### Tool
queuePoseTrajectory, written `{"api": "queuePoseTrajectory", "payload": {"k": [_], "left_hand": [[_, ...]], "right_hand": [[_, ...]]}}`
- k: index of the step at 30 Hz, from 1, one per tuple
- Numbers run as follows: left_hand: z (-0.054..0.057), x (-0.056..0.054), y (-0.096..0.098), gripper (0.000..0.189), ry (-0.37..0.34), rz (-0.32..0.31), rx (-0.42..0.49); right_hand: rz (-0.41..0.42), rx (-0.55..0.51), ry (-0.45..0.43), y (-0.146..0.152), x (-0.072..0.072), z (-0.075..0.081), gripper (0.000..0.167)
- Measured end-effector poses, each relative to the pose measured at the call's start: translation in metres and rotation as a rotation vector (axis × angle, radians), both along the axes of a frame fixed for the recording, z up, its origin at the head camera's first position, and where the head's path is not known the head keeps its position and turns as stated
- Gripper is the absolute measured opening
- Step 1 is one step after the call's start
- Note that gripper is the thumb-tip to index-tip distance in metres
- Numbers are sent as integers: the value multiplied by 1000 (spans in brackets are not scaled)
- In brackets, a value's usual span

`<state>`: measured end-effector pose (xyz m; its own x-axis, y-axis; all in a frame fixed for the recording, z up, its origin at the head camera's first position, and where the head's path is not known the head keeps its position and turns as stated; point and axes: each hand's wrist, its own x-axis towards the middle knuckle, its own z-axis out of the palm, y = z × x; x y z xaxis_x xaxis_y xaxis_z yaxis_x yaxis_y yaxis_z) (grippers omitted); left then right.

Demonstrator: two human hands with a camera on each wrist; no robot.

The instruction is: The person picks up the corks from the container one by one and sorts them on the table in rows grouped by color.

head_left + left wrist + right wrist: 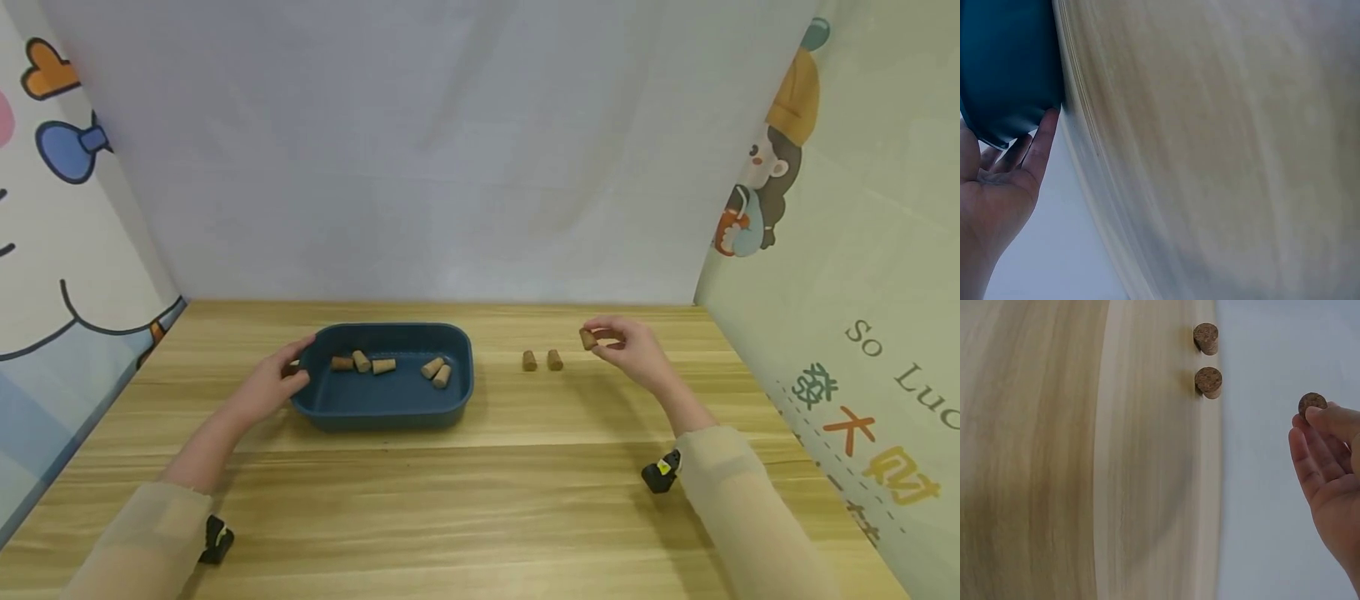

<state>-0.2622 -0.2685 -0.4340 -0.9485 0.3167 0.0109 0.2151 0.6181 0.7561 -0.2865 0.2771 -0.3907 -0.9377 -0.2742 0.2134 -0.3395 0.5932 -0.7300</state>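
Though shallow, rect. tub (382, 420) w/ 5 corks (384, 366)

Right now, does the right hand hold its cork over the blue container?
No, the right hand holds the cork to the right of the container, above the table.

- All readable text stands on the pale green printed panel (862, 267), 3 o'clock side, head view.
- "So" (864, 337), thin dark lettering, about 3 o'clock.
- "Luc" (930, 397), same lettering, at 4 o'clock from "So"; last letter cut by frame edge.
- "發" (815, 385), dark green.
- "大" (850, 427), orange-red, 5 o'clock from "發".
- "财" (903, 477), yellow-orange, 4 o'clock from "大".
- Dark characters (862, 521) beyond dashed line, toward 4 o'clock: cut off, unreadable.
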Motion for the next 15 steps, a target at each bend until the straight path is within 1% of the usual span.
{"api": "queuePoseTrajectory", "payload": {"k": [3,8,15], "left_hand": [[0,0,0,61,2,-1,-5],[-1,0,-1,62,-5,1,-2],[-2,-1,-1,62,-8,0,-3]], "right_hand": [[-3,1,-35,-1,-5,-6,37],[-19,20,-78,-4,-10,-13,39],[-76,55,-124,-6,-16,-25,36]]}}
